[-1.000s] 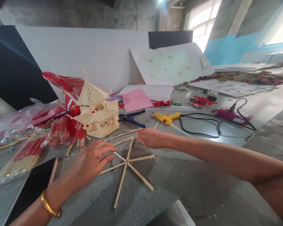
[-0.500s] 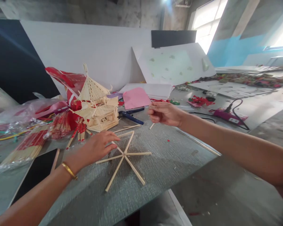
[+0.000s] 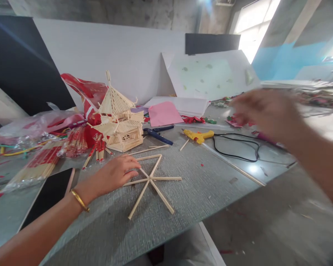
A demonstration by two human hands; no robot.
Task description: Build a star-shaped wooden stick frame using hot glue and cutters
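My left hand (image 3: 113,173) lies low over the upper-left part of a six-spoked frame of pale wooden sticks (image 3: 162,199) flat on the table. Its thumb stands apart from the other fingers, and the fingertips are by one spoke, whose outer end they hide. One outer stick (image 3: 148,157) joins two spoke ends at the top. High over the table's right side, my right hand (image 3: 266,109) is smeared by motion; whether anything is in its fingers I cannot see. A yellow glue gun (image 3: 198,136) with a clear glue stick (image 3: 233,164) lies beyond the frame, beside a short stick (image 3: 184,145).
A pagoda-like stick model (image 3: 122,129) stands behind my left hand. Blue-handled pliers (image 3: 159,135) and pink paper (image 3: 165,113) are near it. At left lie a black phone (image 3: 48,195) and bundled sticks (image 3: 34,168). A black cord (image 3: 235,159) loops rightward from the glue gun.
My right hand has moved right and upward from above the glue gun, which now shows. The left hand stays at the frame. The view has shifted slightly left.
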